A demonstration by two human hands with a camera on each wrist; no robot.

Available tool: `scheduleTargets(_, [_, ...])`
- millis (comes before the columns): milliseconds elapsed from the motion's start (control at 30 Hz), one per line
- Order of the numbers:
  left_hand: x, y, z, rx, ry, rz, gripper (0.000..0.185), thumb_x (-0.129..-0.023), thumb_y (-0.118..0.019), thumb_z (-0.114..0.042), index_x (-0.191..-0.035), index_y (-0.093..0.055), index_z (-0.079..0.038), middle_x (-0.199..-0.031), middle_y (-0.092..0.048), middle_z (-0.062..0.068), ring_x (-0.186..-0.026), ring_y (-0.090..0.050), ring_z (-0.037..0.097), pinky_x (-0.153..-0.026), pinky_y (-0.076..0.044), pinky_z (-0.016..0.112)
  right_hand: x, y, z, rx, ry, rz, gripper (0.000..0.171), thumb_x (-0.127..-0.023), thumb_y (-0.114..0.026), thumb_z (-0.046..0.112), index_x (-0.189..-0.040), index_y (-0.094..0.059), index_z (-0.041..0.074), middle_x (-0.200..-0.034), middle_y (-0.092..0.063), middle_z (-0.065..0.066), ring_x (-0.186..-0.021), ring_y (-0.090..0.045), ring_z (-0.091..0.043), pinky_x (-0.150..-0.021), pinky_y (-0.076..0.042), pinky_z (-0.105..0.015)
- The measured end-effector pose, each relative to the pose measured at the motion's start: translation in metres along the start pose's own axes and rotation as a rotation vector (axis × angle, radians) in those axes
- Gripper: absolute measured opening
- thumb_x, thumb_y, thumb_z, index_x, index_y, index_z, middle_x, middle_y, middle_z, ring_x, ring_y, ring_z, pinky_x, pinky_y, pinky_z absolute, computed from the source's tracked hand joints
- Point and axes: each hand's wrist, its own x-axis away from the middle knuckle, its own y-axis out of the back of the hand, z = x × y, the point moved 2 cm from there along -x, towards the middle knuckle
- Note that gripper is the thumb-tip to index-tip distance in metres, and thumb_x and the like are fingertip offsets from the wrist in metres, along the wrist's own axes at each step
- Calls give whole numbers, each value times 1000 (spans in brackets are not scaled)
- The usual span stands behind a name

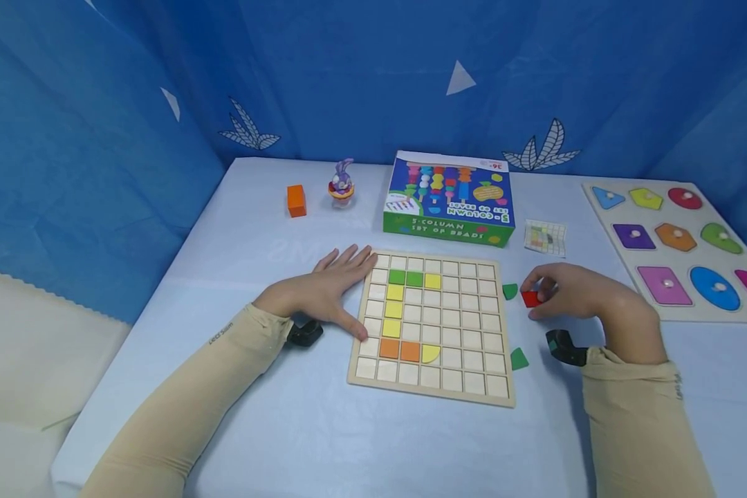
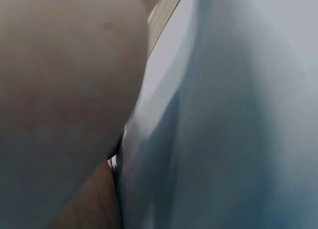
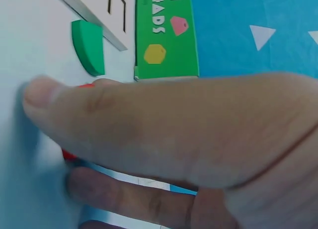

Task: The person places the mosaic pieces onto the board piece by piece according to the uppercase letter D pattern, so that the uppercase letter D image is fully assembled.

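Observation:
A wooden grid board (image 1: 467, 325) lies on the table, with green, yellow and orange tiles set in its left columns. My left hand (image 1: 326, 290) rests flat and open on the table, fingers along the board's left edge; the left wrist view shows only skin and the board's edge (image 2: 166, 10). Right of the board, my right hand (image 1: 569, 294) pinches a small red tile (image 1: 530, 299) against the table; its thumb (image 3: 114, 114) hides most of the red tile (image 3: 68, 154). Two green quarter-round tiles lie near: one (image 1: 510, 291) (image 3: 88, 46) by the hand, one (image 1: 519, 358) lower.
A green and blue bead-set box (image 1: 451, 200) stands behind the board, with a small pattern card (image 1: 545, 237) to its right. A shape puzzle board (image 1: 681, 242) fills the right side. An orange block (image 1: 296, 200) and a purple bunny toy (image 1: 342, 182) sit at the back left. Blue curtains surround the table.

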Motion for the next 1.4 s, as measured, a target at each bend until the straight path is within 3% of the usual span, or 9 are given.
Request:
scheduleTargets(433, [0,2,-1,-1,2,3,144,-59,-71,-88,-163,1,-18,-167,11,-1,-150,20,17,-118,15,40,-2,-2,1,11,10,-19,33,-81,-85,14,-106,-67,4,-94,-60,-11,-93,-51,-33,-74,-48,-41])
scheduleTargets(1067, [1,1,-1,-16,2,2,145,-58,-71,-88,-163,2,-19,-166,12,-2,-150,20,17,-118,16,38,2,1,4,6,31,-27,34,-79,-86,16,-104,-66,4,-98,-63,-11,-95,-53,-34,-77,-52,-45])
scheduleTargets(1400, [1,1,-1,-15,2,5,145,-59,-71,-87,-162,2,-18,-166,12,-1,-150,20,17,-118,16,39,4,1,11,-44,65,-49,35,-79,-88,18,-104,-67,7,-102,-62,-9,-94,-53,-30,-70,-52,-35])
